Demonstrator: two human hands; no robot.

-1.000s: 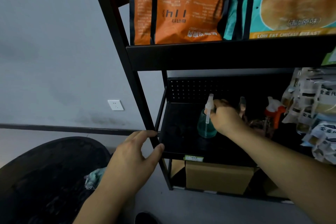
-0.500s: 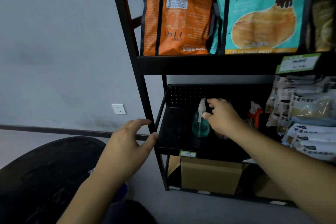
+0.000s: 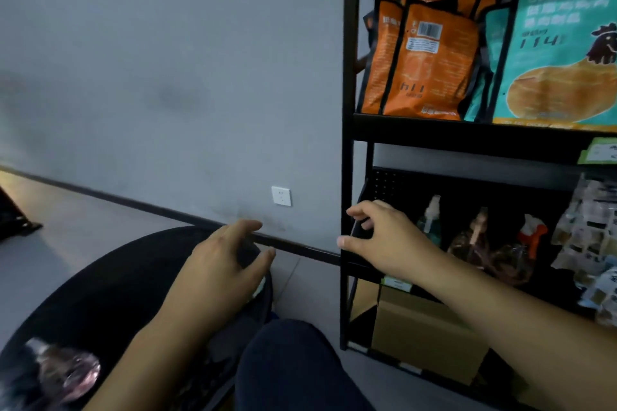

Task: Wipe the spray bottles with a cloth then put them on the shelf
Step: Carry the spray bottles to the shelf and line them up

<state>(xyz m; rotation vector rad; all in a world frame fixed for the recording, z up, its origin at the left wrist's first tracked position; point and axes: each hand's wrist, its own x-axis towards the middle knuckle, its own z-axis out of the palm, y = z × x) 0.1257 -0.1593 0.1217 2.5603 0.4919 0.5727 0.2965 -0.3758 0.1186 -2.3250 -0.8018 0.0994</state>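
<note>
A teal spray bottle point(image 3: 430, 222) with a white nozzle stands on the black lower shelf point(image 3: 360, 264). Beside it stand a brownish spray bottle point(image 3: 472, 240) and one with an orange and white trigger point(image 3: 531, 235). My right hand point(image 3: 384, 237) hovers open in front of the shelf's left end, holding nothing. Over the round black table point(image 3: 100, 284) my left hand point(image 3: 223, 264) is spread open and empty. A pale cloth point(image 3: 258, 289) peeks out under that hand. A pinkish clear bottle point(image 3: 66, 372) lies blurred on the table at the bottom left.
Orange bags point(image 3: 424, 60) and teal chicken bags point(image 3: 554, 53) fill the upper shelf. Pale packets point(image 3: 591, 237) crowd the lower shelf's right side. A cardboard box point(image 3: 424, 334) sits under the shelf. A wall socket point(image 3: 281, 196) is on the grey wall. My knee point(image 3: 293, 364) is below.
My right hand let go of the teal bottle and drew back left, out of the shelf. My left hand left the shelf post and moved over the table. The view swung left.
</note>
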